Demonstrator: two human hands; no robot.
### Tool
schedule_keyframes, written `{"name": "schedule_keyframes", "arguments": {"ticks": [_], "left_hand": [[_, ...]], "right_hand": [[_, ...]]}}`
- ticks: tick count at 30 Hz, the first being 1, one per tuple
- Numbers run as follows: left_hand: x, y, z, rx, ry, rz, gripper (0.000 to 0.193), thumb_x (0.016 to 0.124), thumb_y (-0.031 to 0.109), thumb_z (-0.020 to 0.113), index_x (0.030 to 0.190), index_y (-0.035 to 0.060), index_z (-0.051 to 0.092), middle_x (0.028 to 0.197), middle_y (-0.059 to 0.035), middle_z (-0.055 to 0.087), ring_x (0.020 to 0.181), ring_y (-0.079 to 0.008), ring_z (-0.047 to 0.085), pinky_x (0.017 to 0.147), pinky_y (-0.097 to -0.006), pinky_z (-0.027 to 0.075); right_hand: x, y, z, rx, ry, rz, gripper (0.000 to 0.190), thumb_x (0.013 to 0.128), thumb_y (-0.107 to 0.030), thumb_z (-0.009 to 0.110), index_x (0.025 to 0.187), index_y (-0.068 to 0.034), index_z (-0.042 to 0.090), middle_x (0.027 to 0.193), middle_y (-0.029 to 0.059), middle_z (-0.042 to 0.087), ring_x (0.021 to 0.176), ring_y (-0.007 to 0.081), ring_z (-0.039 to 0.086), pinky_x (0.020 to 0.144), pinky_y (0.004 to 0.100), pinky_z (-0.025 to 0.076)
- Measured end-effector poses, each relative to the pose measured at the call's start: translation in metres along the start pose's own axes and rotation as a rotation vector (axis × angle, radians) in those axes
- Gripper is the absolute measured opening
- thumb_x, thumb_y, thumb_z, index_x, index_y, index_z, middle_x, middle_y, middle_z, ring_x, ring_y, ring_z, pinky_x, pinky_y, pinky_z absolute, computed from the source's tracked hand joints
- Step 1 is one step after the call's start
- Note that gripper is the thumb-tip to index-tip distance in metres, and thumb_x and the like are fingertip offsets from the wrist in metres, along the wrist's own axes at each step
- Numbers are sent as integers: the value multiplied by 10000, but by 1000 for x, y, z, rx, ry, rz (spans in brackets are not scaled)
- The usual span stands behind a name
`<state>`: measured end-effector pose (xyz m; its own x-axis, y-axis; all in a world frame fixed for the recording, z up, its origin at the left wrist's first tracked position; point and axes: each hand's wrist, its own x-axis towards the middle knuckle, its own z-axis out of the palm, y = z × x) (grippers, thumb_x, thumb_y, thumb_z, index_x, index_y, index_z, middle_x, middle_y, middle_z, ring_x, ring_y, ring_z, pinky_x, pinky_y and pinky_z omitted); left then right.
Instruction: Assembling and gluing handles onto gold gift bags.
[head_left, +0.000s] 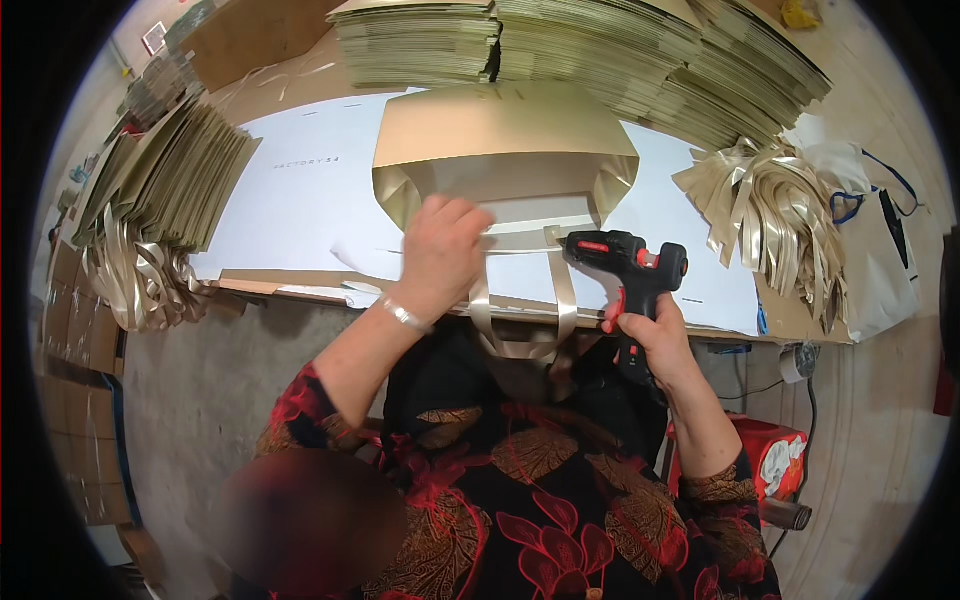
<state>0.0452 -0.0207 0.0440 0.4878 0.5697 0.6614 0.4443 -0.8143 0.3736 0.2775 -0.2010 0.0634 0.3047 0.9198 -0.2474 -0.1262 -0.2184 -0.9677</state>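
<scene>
A gold paper bag (487, 124) lies on the white-covered worktable with its mouth towards me. In my right hand (660, 337) is a black and red hot glue gun (626, 259), my fingers around its handle and at the trigger. Its nozzle points left, at or very near a small beige patch on the bag's near rim (517, 225). A satin ribbon handle (566, 292) loops from that rim over the table edge towards my lap. My left hand (446, 247) is curled over the left of the bag's mouth; its slightly blurred fingertips hide whatever they touch.
Tall stacks of flat gold bags (600, 52) line the back. More flat bags with ribbon handles (165, 172) lean at the left. A bundle of ribbon-handled pieces (780, 210) hangs over the right edge, beside a white bag (885, 262). A red container (776, 457) stands below right.
</scene>
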Motion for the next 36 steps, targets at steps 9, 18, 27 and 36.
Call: {"name": "schedule_keyframes", "arguments": {"ticks": [9,18,27,36], "left_hand": [[-62,-14,-9,187,-210,44,298,731,123,640,998,242,701,1009,2,562,1008,-214,526,768,-385,374],[-62,-13,-11,191,-243,21,346,742,99,649,1058,233,700,1018,-7,584,1002,-226,540,800,-382,384],[-68,-18,-8,60,-100,-49,123,740,59,628,849,115,625,966,-12,645,978,-217,593,804,-361,403],[-66,-19,-7,19,-54,-50,108,725,61,656,800,131,623,954,4,665,955,-203,611,782,-345,410]], "right_hand": [[0,-7,29,37,-107,46,314,801,-17,578,1108,3,515,936,94,638,803,161,654,523,280,546],[27,14,61,20,-195,51,295,803,-21,601,1081,24,512,936,105,642,823,181,644,773,322,528],[12,3,53,97,-206,49,313,792,-40,590,1088,28,518,922,101,625,813,168,642,578,315,565],[28,18,59,70,-239,53,284,786,-28,590,1058,21,523,922,93,629,800,160,632,618,291,544]]}}
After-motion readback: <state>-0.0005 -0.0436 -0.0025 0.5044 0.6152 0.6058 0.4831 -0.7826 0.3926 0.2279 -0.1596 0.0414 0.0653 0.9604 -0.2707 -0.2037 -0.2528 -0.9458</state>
